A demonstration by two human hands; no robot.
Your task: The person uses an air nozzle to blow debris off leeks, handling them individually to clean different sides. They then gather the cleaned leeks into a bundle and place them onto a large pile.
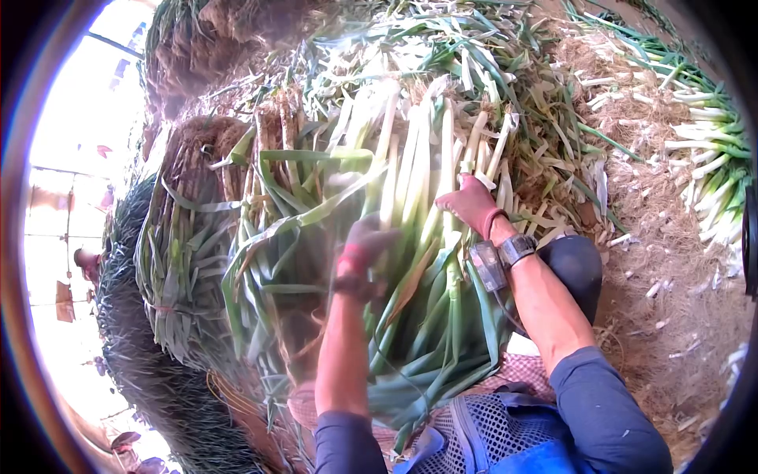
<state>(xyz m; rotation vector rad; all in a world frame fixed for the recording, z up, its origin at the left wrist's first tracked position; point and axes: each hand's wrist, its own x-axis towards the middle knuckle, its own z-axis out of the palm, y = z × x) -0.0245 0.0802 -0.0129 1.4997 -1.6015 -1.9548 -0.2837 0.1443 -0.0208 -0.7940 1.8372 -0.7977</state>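
Observation:
My right hand (472, 205), in a reddish glove, is closed around the stalk of a long green onion (454, 276). A device and a band are strapped on that wrist. My left hand (366, 243), also gloved, is smeared by motion over the pile, and its fingers cannot be made out. White stalks (414, 162) of several green onions lie between and beyond my hands, roots away from me. Their green leaves (430, 340) hang towards my lap.
Left of me stands a tied bundle of unpeeled green onions (185, 276), roots up. Stripped leaves (466, 51) are heaped beyond my hands. To the right, peeled green onions (711, 150) lie on ground strewn with root scraps (671, 316). A thin cord (395, 371) crosses near my lap.

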